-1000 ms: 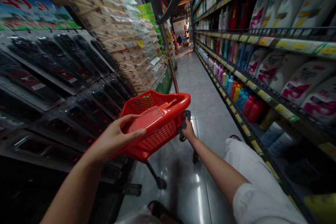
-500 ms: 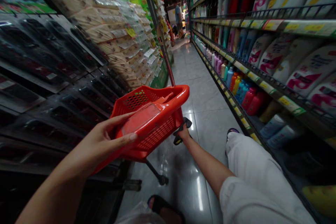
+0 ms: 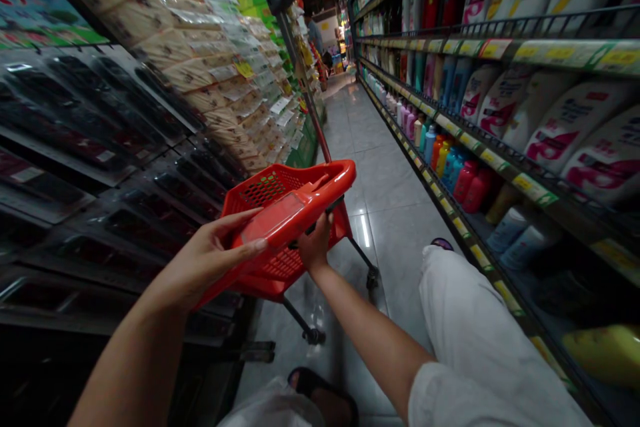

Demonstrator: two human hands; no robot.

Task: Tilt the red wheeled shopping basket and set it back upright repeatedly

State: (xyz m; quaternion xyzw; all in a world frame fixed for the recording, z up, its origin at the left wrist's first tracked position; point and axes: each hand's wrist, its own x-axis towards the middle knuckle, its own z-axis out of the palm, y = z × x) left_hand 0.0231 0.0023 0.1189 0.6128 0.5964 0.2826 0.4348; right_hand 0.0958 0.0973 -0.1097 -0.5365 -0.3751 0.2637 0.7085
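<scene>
A red plastic shopping basket (image 3: 345, 173) on a wheeled frame stands tilted in the aisle in front of me. My left hand (image 3: 215, 243) grips its near rim, thumb on the outer side and fingers over the inner side. Below the raised right part of the rim, my right hand (image 3: 316, 240) is closed against the basket's perforated side. It holds a black object (image 3: 336, 204), mostly hidden by the fingers and the rim; its kind cannot be made out. Black legs with small wheels (image 3: 373, 277) show under the basket.
Shelves of shampoo bottles (image 3: 565, 120) line the right, with coloured bottles (image 3: 453, 163) lower down. On the left are stacked tissue packs (image 3: 200, 73) and dark packaged goods (image 3: 85, 107). A slanting pole (image 3: 305, 80) rises behind the basket. A person (image 3: 315, 33) is far down the tiled aisle.
My right hand has moved up and left with the black object, from low beside the basket to under its rim. My left hand keeps its grip; basket and hand sit slightly further right in view.
</scene>
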